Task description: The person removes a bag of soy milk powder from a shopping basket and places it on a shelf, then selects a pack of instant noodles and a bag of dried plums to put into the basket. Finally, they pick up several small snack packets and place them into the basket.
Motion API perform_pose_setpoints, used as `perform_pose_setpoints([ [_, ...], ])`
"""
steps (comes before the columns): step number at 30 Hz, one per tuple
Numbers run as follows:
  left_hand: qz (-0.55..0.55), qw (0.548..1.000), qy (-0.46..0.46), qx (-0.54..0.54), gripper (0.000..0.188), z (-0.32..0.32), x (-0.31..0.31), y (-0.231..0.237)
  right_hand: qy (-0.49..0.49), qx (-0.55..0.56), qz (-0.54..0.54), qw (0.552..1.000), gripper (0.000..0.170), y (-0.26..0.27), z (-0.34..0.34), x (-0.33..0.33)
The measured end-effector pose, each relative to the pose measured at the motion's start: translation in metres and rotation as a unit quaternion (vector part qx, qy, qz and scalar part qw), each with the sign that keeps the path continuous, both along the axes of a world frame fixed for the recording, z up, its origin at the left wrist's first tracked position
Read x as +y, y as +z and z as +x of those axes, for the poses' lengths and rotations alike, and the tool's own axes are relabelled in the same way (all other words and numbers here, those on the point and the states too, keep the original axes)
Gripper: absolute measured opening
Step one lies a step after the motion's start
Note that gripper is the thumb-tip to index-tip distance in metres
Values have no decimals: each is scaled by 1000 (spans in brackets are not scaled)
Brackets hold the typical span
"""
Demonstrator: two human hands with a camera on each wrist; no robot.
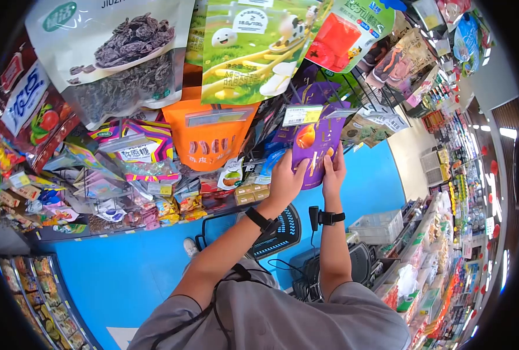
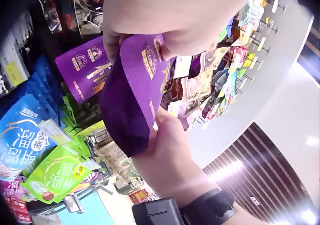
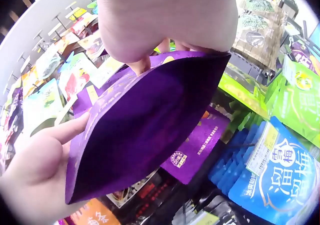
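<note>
Both hands hold a purple snack pouch [image 1: 313, 153] upright by its sides, low on the packet. My left hand [image 1: 287, 182] grips its left edge with the thumb on the printed front. On the opposite edge, my right hand [image 1: 333, 175] pinches it, thumb also in front. Seen from the right wrist, the curved bottom of the pouch [image 3: 145, 120] faces the camera, with the left hand [image 3: 37, 160] at one end. Behind it, another purple pouch [image 2: 82, 67] hangs on the rack. A price tag [image 1: 302, 115] overlaps the held pouch's upper left.
Bags hang on hooks all round: an orange pouch [image 1: 212, 137], a green milk-snack bag [image 1: 256, 49] and a dried-fruit bag [image 1: 119, 58]. Blue pouches [image 3: 280, 170] hang close below. A grey crate [image 1: 377, 226] stands on the blue floor [image 1: 154, 256]. Shelves [image 1: 440, 233] line the right.
</note>
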State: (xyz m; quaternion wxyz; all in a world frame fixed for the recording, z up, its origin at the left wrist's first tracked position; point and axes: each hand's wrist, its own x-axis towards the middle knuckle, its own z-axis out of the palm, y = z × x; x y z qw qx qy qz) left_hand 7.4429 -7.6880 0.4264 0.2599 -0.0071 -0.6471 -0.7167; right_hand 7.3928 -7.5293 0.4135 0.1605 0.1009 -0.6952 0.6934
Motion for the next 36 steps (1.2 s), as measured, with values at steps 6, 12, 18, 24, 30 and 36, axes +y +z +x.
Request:
perform_pose_setpoints([
  [6,30,999,-32,22,25,-7,-11,2,-30,11,10,999,61,2,0,-7],
  [12,30,998,-49,22,25,-13,-8,-7,-17,-10,-26,999,61,-2,1,-9],
  [18,27,998,-53,25,26,-14,-9,-6,-17,-15,-47,999,60,-10,0,-8],
  [24,23,998,-64,16,30,-12,-14,5,-26,-18,-40,999,59,-10,-5,-9],
  [30,-11,999,-31,-15,32,-22,-19,-4,-9,-35,-23,999,60,-10,-11,-20],
  [36,-41,997,53,-34,28,-50,-13,-8,-25,-9,-27,999,57,-27,-52,-24],
])
